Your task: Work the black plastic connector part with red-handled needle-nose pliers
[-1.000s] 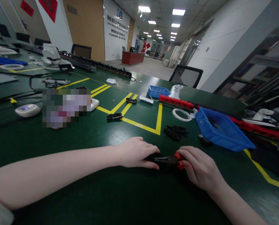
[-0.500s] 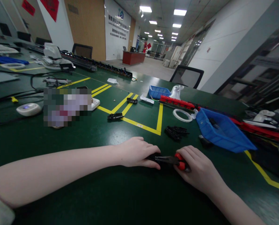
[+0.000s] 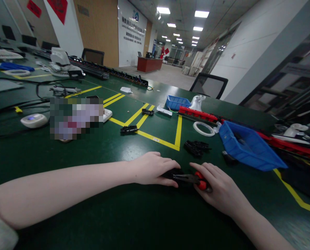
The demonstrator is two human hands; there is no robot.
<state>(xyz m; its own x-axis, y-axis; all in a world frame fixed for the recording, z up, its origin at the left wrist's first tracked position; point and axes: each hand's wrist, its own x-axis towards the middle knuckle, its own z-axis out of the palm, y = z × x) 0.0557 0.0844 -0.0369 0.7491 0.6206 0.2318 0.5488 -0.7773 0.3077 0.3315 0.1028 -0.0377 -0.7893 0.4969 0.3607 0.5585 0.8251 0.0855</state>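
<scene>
My left hand [image 3: 155, 170] is closed on a small black part [image 3: 172, 174], its fingers and thumb covering much of it. From the right, red-handled needle-nose pliers [image 3: 187, 178] reach toward that part, their tips at its edge; whether they grip it I cannot tell. My right hand [image 3: 214, 184] is wrapped around the red handles, with the index finger lifted and pointing forward. Just beyond my hands lies a pile of black parts [image 3: 196, 148]. Another black part [image 3: 129, 129] and a further small black piece [image 3: 147, 111] rest near the yellow tape lines.
To the right stands a blue bin [image 3: 248, 147] with dark pieces inside, beside a white tape roll [image 3: 204, 128] and a long red strip [image 3: 199, 113]. A smaller blue bin [image 3: 178, 102] sits farther back. At left are a white mouse-like device [image 3: 34, 120] and black cables [image 3: 4, 135].
My right index finger has lifted off the pliers and stretched forward. The hands and pliers otherwise stay nearly in place; the whole view has shifted slightly.
</scene>
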